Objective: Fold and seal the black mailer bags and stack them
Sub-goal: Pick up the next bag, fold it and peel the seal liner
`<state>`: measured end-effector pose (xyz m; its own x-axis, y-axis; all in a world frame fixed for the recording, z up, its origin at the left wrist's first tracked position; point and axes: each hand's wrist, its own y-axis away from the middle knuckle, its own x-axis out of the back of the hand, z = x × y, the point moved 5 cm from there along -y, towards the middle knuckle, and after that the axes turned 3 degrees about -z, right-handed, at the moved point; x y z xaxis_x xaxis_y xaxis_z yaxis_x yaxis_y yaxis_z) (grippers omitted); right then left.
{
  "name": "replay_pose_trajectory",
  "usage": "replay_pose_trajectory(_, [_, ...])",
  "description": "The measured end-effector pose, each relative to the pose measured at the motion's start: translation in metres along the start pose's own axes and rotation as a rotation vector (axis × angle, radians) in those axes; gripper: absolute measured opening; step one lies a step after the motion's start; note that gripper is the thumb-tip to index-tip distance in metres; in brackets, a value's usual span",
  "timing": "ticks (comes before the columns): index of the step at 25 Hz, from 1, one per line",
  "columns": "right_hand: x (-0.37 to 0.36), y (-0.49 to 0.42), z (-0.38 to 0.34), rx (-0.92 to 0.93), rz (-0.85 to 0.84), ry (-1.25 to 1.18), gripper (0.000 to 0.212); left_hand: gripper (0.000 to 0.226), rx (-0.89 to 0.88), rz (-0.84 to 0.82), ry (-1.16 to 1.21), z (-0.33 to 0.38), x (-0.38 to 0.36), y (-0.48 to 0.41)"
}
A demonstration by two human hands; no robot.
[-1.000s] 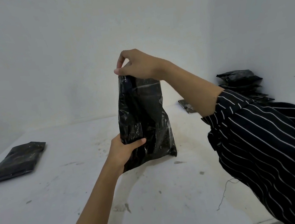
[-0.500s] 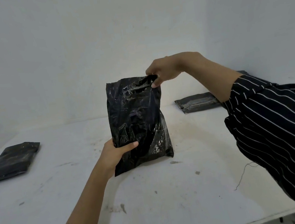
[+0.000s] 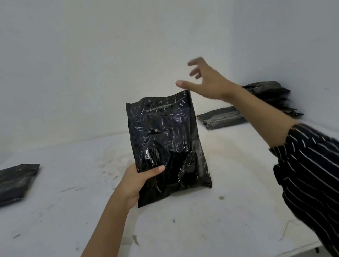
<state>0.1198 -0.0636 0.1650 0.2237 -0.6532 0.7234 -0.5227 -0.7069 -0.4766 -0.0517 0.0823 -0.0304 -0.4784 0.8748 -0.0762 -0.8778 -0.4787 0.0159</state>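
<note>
1. Mailer bag (image 3: 167, 146), black and crinkly, is upright at the middle of the white table (image 3: 179, 236).
2. Left hand (image 3: 138, 181) grips its lower left edge, thumb across the front.
3. Right hand (image 3: 207, 81) holds nothing, fingers spread wide just above the bag's top right corner, a bit blurry.
4. Stack of bags (image 3: 268, 94) sits far right, a flat bag (image 3: 220, 118) beside it, and one more bag (image 3: 6, 186) far left.
</note>
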Motion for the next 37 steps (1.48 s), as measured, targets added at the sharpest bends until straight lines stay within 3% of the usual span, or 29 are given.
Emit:
replay_pose_trajectory(2, [-0.026, 0.028, 0.030, -0.173, -0.163, -0.304, 0.082, 0.035, 0.012, 0.001, 0.029, -0.004, -0.004, 0.000])
replay_pose_trajectory(5, [-0.072, 0.065, 0.071, -0.322, -0.333, -0.568, 0.081, 0.031, 0.013, -0.007, 0.070, -0.005, -0.013, 0.000])
replay_pose_trajectory(8, [-0.103, 0.086, 0.089, -0.426, -0.339, -0.909, 0.055, 0.030, 0.012, -0.016, 0.078, -0.005, -0.023, -0.002])
replay_pose_trajectory(11, [-0.115, 0.094, 0.093, -0.458, -0.226, -1.116, 0.036, 0.033, 0.015, -0.002, 0.063, -0.004, -0.030, -0.003])
replay_pose_trajectory(16, [-0.118, 0.095, 0.091, -0.486, -0.035, -1.115, 0.026, 0.039, -0.009, 0.000, -0.014, 0.013, -0.031, -0.011])
replay_pose_trajectory(27, [-0.117, 0.100, 0.092, -0.505, 0.088, -1.031, 0.004, 0.029, -0.050, 0.142, -0.020, 0.017, -0.027, -0.014])
replay_pose_trajectory(33, [-0.106, 0.101, 0.087, -0.450, 0.126, -0.933, 0.016, 0.021, -0.191, 0.187, 0.206, 0.041, -0.021, -0.017])
replay_pose_trajectory(37, [-0.094, 0.097, 0.076, -0.340, 0.231, -0.909, 0.022, 0.016, -0.297, 0.260, 0.195, 0.050, -0.023, -0.016])
